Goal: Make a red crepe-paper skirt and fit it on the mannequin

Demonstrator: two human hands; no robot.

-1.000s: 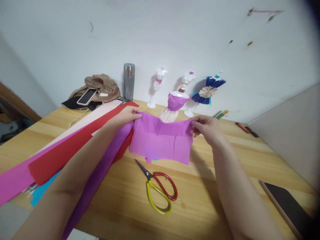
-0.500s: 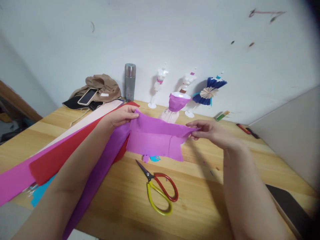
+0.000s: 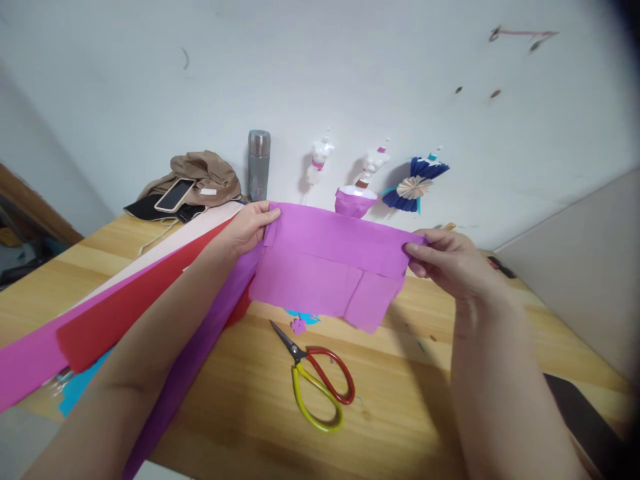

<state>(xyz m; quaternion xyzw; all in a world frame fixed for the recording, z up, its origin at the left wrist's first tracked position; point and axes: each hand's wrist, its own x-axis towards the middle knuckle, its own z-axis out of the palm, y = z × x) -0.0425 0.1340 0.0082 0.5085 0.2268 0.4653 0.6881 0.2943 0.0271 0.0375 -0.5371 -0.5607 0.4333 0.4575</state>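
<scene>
Currently, the purple sheet (image 3: pixel 333 233) was held up in the air over the middle of the wooden table (image 3: pixel 240 407), stretched between both hands. Left hand (image 3: pixel 250 228): clamped on the sheet's upper left corner. Right hand (image 3: pixel 447 259): clamped on its upper right corner, thumb in front. Upper edge of sheet nearly straight, sloping slightly down to the right. Below the upper band hung a paler part with a flap at lower right; whether folded or separate, could not tell.

Under the sheet's lower edge lay a blue scrap (image 3: pixel 311 319) and a small purple scrap (image 3: pixel 299 326). Scissors (image 3: pixel 296 355) lay nearer the front edge, tip toward the back left corner, one loop red, one yellow.

A red strip (image 3: pixel 125 297) and a pale pink strip (image 3: pixel 165 243) ran slantwise from the back edge toward the front left corner. Near the back left corner, a phone (image 3: pixel 175 195) lay against brown cloth (image 3: pixel 213 175). A flask (image 3: pixel 259 167) stood upright at the back edge; to its right were three small mannequins (image 3: pixel 323 153), the rightmost dressed in dark blue with a pale pleated rosette (image 3: pixel 415 187).
</scene>
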